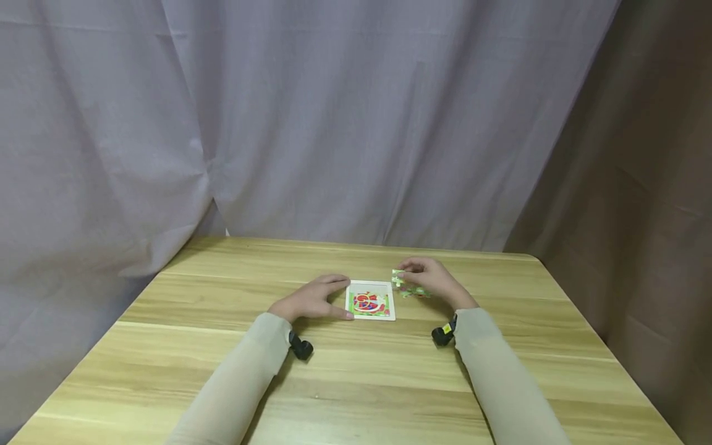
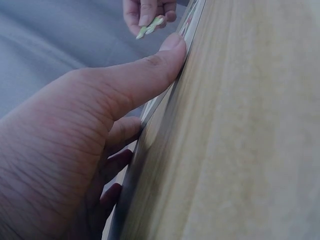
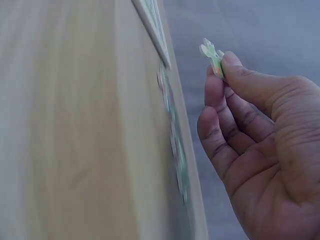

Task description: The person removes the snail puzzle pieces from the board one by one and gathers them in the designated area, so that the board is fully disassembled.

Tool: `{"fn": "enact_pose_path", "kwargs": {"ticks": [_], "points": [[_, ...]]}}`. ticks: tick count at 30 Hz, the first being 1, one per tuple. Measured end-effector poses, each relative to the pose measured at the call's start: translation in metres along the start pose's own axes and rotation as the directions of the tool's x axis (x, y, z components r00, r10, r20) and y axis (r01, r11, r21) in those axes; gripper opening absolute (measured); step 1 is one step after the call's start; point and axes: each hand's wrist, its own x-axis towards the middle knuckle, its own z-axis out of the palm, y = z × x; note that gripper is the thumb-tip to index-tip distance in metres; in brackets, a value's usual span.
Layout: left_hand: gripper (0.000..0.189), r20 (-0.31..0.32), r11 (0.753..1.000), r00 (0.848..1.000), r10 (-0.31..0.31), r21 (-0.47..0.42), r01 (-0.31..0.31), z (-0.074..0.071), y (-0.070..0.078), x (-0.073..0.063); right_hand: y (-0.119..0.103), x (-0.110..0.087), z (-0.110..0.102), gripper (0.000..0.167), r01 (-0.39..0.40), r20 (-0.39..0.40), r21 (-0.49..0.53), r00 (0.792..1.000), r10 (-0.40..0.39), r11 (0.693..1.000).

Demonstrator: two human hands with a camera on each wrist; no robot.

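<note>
A square jigsaw puzzle tray (image 1: 371,318) with a white border lies flat on the table, red and green picture pieces inside it. My left hand (image 1: 314,298) spans its left side, thumb at the near corner and index finger by the far one. In the left wrist view the straight thumb (image 2: 145,80) rests along the tray's edge. My right hand (image 1: 436,281) pinches a green jigsaw piece (image 3: 214,57) between thumb and index finger, raised above the table right of the tray. The other right fingers curl loosely beneath.
Several loose jigsaw pieces (image 1: 414,292) lie right of the tray, partly under the right hand. The wooden table (image 1: 356,383) reaches back to a grey curtain (image 1: 334,123). A brown curtain (image 1: 639,216) hangs at the right.
</note>
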Motion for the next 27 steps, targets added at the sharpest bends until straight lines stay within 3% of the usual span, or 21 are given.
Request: {"fn": "enact_pose_path", "kwargs": {"ticks": [3,9,20,27], "points": [[0.103,0.0,1.0,1.0,-0.006,-0.003,0.006,0.0,0.001,0.0,0.014,-0.005,-0.01,0.033,0.006,-0.024,-0.027,1.0,-0.007,1.0],[0.103,0.0,1.0,1.0,-0.004,-0.007,0.004,-0.003,0.003,0.0,0.034,-0.016,-0.032,0.039,-0.027,-0.032,0.041,0.999,0.028,0.999],[0.102,0.008,1.0,1.0,-0.01,-0.005,0.01,-0.003,0.002,-0.001,0.063,-0.04,-0.061,0.036,-0.105,-0.099,0.055,0.989,0.11,0.993],[0.102,0.0,1.0,1.0,-0.001,-0.01,0.001,-0.001,0.002,-0.001,0.066,-0.049,-0.066,0.036,-0.134,-0.038,-0.006,0.99,0.134,0.991]]}}
